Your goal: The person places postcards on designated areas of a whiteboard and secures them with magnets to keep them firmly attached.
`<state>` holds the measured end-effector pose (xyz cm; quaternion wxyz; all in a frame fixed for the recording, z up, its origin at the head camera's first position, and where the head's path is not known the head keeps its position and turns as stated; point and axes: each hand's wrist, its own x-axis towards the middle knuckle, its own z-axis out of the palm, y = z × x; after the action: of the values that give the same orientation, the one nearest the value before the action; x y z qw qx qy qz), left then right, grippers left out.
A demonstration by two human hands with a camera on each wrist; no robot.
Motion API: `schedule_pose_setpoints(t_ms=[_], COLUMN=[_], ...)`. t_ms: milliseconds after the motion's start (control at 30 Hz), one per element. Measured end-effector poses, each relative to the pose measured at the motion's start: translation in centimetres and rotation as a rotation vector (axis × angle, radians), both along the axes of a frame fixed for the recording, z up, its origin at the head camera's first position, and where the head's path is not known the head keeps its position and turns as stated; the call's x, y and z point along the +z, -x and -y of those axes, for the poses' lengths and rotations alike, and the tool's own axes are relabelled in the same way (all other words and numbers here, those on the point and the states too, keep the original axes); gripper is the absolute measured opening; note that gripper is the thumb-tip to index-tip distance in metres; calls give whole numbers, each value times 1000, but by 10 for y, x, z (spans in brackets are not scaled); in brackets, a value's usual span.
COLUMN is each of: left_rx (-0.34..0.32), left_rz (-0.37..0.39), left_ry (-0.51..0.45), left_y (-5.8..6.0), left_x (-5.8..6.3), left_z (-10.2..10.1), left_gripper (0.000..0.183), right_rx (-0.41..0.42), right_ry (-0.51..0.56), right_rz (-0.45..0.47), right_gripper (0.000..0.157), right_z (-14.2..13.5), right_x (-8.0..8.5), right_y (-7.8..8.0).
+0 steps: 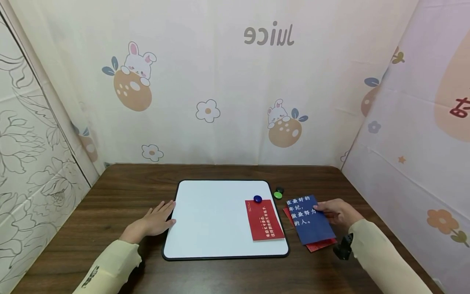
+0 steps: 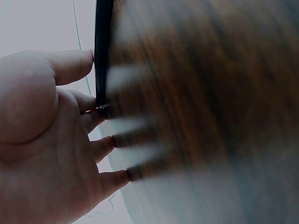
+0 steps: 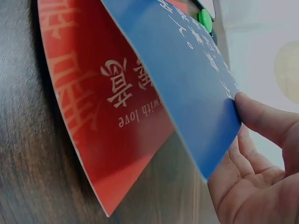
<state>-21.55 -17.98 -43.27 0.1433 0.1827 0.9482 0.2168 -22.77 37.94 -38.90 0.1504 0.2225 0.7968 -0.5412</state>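
Observation:
My right hand (image 1: 338, 210) pinches the right edge of a blue card (image 1: 311, 220) with white writing, thumb on top and fingers beneath. Under it lies a red card (image 3: 117, 121) with pale writing, its edges showing past the blue one; the blue card is lifted at a slant above it in the right wrist view. My left hand (image 1: 156, 218) lies with spread fingers on the table, fingertips at the left edge of a black-framed whiteboard (image 1: 209, 220). Another red card (image 1: 265, 222) lies on the board's right side, a dark blue round magnet (image 1: 258, 199) at its top edge.
A green round magnet (image 1: 278, 195) and a black one (image 1: 280, 190) sit on the table (image 1: 110, 200) just right of the board's upper corner. A printed curtain (image 1: 220, 81) rises behind the table, with more cloth at both sides.

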Motion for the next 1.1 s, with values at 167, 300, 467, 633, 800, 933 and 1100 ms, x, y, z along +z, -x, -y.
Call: schedule_pose_setpoints(t_ms=[167, 300, 467, 633, 800, 933, 1100], left_rx=[0, 0, 0, 1, 1, 5, 10], left_rz=[1, 2, 0, 0, -4, -2, 6], left_ry=[5, 6, -3, -7, -10, -12, -13], left_y=[1, 1, 0, -1, -2, -2, -2], left_x=[0, 0, 1, 2, 3, 3, 3], left_z=[0, 0, 0, -1, 0, 0, -1], left_gripper=[64, 64, 64, 63, 63, 63, 63], right_rx=[-36, -60, -73, -73, -89, -92, -100], right_ry=[84, 141, 197, 218, 256, 319, 359], right_rz=[9, 9, 1, -2, -4, -5, -12], right_gripper=[64, 67, 70, 68, 67, 70, 68], right_z=[1, 5, 13, 23, 34, 43, 54], right_x=[1, 3, 6, 10, 12, 11, 6], right_y=[3, 5, 6, 9, 12, 13, 16])
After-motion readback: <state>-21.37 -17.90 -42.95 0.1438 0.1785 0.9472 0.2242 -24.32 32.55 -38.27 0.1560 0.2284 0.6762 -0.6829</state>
